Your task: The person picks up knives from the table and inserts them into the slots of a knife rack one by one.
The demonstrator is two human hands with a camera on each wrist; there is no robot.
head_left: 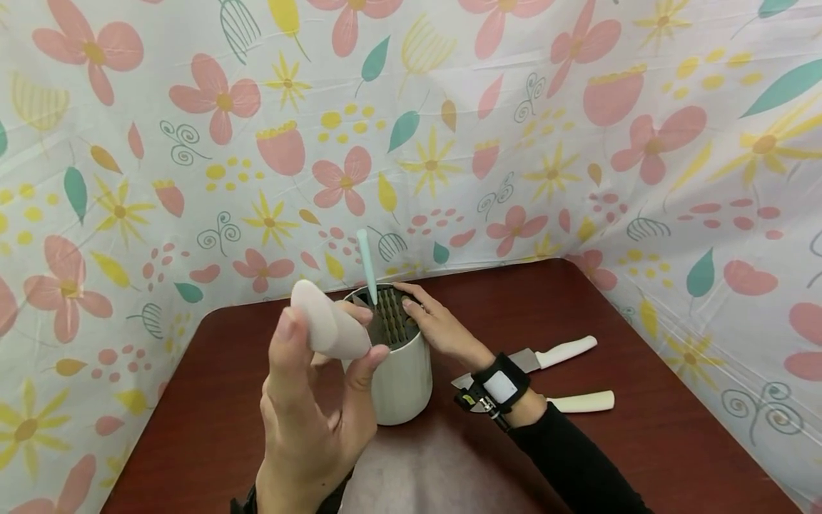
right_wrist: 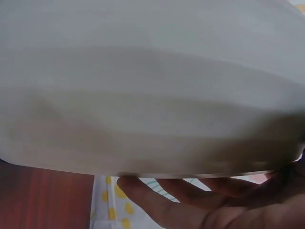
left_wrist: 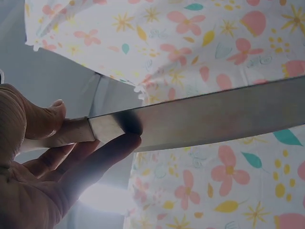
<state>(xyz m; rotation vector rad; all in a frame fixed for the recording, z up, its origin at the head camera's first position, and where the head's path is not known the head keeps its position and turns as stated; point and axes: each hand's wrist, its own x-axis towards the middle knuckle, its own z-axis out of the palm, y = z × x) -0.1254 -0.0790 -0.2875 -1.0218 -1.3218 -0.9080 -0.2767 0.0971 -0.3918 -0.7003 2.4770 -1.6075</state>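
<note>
From where I stand, the bench [head_left: 507, 300] is a dark reddish-brown wood top, hemmed in from nine round to three o'clock by a flowered curtain [head_left: 449, 100]. At six o'clock a smooth grey patch [head_left: 417, 471] covers the near side. Seen from the left wrist, a bright light [left_wrist: 107, 196] glares at seven o'clock.

Mid-bench stands a white ribbed container [head_left: 404, 385], upright, with a dark slotted insert [head_left: 389, 308] inside its mouth. A mint handle [head_left: 367, 264] rises from it, tipping toward eleven.

The right hand [head_left: 443, 325] lies against the container's rim at two o'clock, fingers spread. At the container's seven o'clock, the left hand [head_left: 315, 414] grips a pale-handled knife [left_wrist: 209, 117], forefinger along the broad blade; I cannot see its tip.

A white-handled knife [head_left: 565, 352] lies at three o'clock of the container, a cream-handled knife [head_left: 581, 402] just nearer, their blades partly hidden by the right wrist.
</note>
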